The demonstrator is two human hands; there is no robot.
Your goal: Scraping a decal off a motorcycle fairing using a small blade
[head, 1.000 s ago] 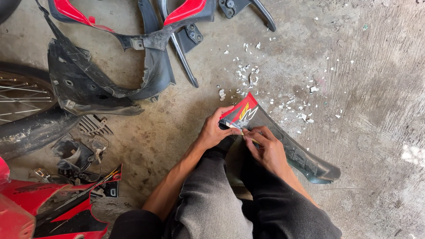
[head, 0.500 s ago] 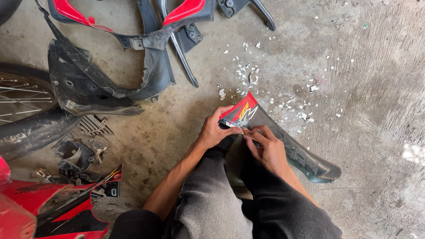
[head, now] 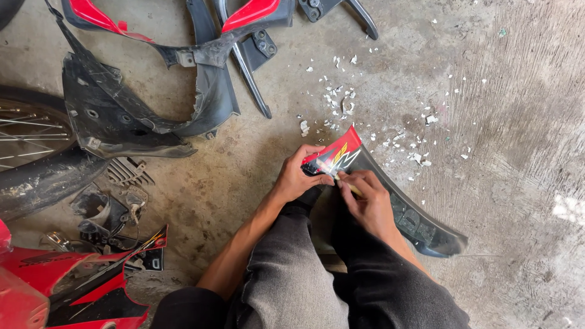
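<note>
The fairing panel (head: 390, 195) is dark matt plastic, its red tip (head: 334, 153) glossy with a sticker. Just beyond the panel, pale flakes (head: 338, 103) look like torn film or paper — scattered on rough, stained concrete floor (head: 518, 152). Below it, trousers (head: 292, 280) — grey woven cloth.

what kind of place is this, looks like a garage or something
Probably an informal motorcycle repair spot. Stripped red and black body panels and a spoked wheel lie on a bare concrete floor, with white scraps scattered beside the panel the person is working on.
</note>
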